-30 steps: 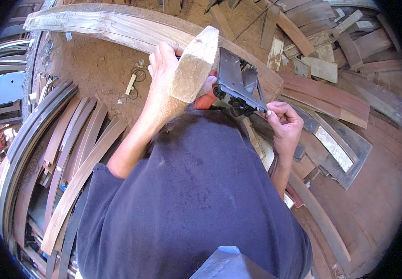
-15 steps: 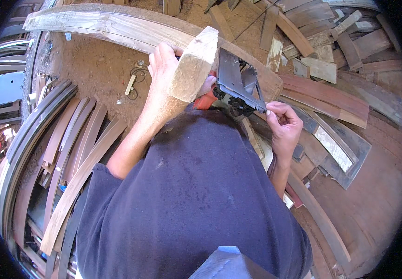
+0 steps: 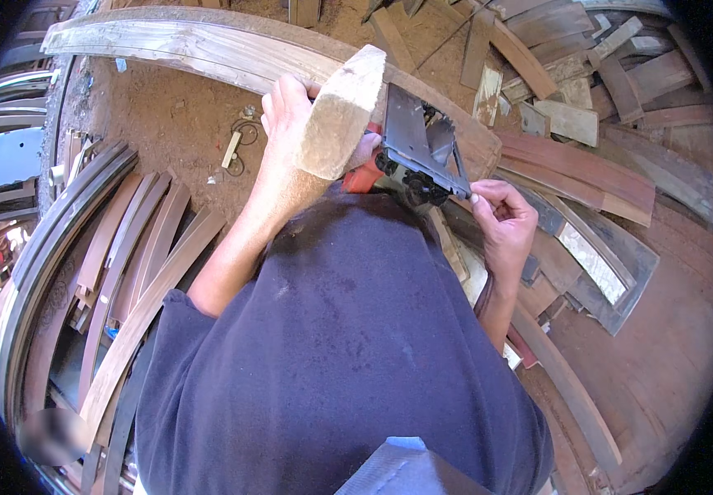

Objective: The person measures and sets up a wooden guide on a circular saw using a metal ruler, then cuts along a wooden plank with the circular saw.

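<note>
A power tool with a red body and a flat black base plate (image 3: 410, 124) is turned with its plate facing up, in front of my chest. My left hand (image 3: 286, 107) has its fingers curled by a dark part of it, and the thumb lies against the red body. A pale, rough-sawn wooden block (image 3: 338, 120) stands in front of that hand and hides its palm. My right hand (image 3: 506, 219) pinches the plate's near right corner between thumb and forefinger, with the other fingers curled in.
A long pale board (image 3: 183, 45) runs across beyond my hands. Curved wooden strips (image 3: 125, 247) are stacked at left. Wood offcuts (image 3: 571, 120) lie heaped at far right, beside reddish planks (image 3: 571, 169). A cord (image 3: 245, 136) lies on the dusty ground. A blurred round patch covers the lower left.
The wooden block and my left hand have shifted very slightly left. My right hand keeps its pinch on the plate corner. A blurred patch has appeared at lower left.
</note>
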### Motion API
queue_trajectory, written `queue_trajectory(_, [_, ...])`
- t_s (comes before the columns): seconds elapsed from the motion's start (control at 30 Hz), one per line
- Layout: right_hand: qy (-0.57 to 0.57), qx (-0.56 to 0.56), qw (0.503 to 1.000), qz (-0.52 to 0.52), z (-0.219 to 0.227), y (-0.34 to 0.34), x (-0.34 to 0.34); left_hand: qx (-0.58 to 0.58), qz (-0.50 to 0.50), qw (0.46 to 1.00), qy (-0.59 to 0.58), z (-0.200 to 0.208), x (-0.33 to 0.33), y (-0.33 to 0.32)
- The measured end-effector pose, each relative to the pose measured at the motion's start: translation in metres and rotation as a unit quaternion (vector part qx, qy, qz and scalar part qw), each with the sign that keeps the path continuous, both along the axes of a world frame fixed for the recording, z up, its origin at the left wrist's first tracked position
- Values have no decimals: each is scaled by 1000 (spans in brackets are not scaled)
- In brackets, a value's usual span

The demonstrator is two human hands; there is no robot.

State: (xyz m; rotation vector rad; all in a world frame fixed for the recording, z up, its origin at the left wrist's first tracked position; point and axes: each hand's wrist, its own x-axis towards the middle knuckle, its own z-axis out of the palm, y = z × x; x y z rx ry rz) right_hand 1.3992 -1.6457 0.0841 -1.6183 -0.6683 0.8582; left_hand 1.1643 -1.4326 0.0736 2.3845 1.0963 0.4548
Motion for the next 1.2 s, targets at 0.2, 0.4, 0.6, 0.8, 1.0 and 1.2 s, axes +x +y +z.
queue_trajectory(0.2, [-15, 6, 1000, 1, -3, -1, 1, 14, -19, 1000, -3, -3, 0, 3])
queue_trajectory(0.4, [-22, 24, 999, -10, -1, 2, -4, -16, -3, 999, -28, -1, 1, 0])
queue_trajectory(0.6, [-27, 44, 999, 1, -2, 3, -5, -10, -3, 999, -32, -8, -1, 1])
queue_trajectory(0.8, [-2, 50, 999, -2, -5, 2, -4, -1, -3, 1000, -27, -7, 1, 0])
queue_trajectory(1.0, [17, 51, 999, -11, -6, 0, -4, -1, -2, 1000, -25, -5, 1, 0])
queue_trajectory(1.2, [19, 64, 998, -7, -6, 1, -4, 0, -11, 1000, -4, -1, 0, -1])
